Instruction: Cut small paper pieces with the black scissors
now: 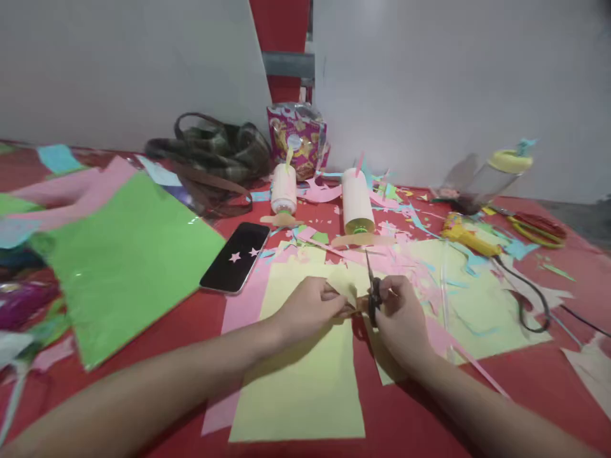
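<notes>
Our two bare forearms [157, 394] come in lowest, one from each bottom corner, and lead to our hands above the middle of the red desk [186, 312]. Between them is a small pale yellow paper piece [342, 284], which our left hand [305, 312] grasps, its fingers [337, 306] pinching the lower edge. Our right hand [403, 324] has its fingers closed around the handles of black scissors [375, 299], whose tip points away from us, just beside that piece; we cannot tell whether the blades are parted. Beneath our hands lies a yellow sheet [300, 394], partly covering a pink sheet [216, 407]. To the left, a dark phone [236, 264] bears two little pink stars [234, 257], and a big green sheet [133, 261] touches its near corner. Beyond our hands, two white rolls [357, 197] sit among pink and blue paper scraps [324, 191], each with a tan strip [361, 240] at its near end. A yellow glue gun [470, 236] with a black cord lies to the right, near a clear container [494, 178]. Farthest back, we see a purple snack bag [303, 143] beside a plaid bag [224, 152].
</notes>
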{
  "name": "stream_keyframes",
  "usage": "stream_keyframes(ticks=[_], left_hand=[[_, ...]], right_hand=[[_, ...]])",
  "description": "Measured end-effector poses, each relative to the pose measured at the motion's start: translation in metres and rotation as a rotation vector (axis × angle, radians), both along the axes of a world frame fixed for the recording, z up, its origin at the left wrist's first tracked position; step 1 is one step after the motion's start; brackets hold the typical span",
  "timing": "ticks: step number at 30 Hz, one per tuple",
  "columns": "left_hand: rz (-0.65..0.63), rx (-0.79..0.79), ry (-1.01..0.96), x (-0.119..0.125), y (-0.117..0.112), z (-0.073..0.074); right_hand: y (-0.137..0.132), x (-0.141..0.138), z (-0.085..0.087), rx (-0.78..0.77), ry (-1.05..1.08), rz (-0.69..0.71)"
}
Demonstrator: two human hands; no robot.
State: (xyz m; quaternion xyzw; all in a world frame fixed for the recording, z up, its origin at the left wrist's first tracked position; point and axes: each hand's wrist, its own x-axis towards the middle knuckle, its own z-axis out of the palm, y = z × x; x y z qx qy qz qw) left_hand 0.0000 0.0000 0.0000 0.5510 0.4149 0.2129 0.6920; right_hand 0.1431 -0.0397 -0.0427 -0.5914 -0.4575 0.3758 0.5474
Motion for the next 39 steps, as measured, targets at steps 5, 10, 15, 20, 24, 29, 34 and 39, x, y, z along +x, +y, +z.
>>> stream_keyframes(ticks=[5,10,15,20,24,29,34,39], left_hand=[[0.011,0.061,0.066,0.002,0.001,0.004],[-0.003,0.072,0.067,0.000,0.002,-0.005],[0.028,0.115,0.126,-0.001,0.003,-0.008],[0.060,0.094,0.150,0.000,0.004,-0.007],[0.057,0.055,0.085,0.000,0.003,-0.011],[0.063,0.043,0.073,0.000,0.003,-0.011],[0.061,0.064,0.079,0.000,0.004,-0.011],[0.032,0.096,0.084,0.000,0.003,-0.013]], right_hand=[[0.003,0.000,0.001,0.024,0.043,-0.009],[0.000,-0.001,-0.001,0.016,0.119,0.020],[0.003,0.000,0.000,0.015,0.159,0.045],[0.004,-0.001,0.004,0.016,0.220,0.082],[0.004,-0.001,0.007,0.011,0.268,0.091],[0.004,-0.002,0.010,0.006,0.301,0.114],[0.004,-0.002,0.010,-0.008,0.275,0.099],[0.004,-0.004,0.014,-0.011,0.281,0.095]])
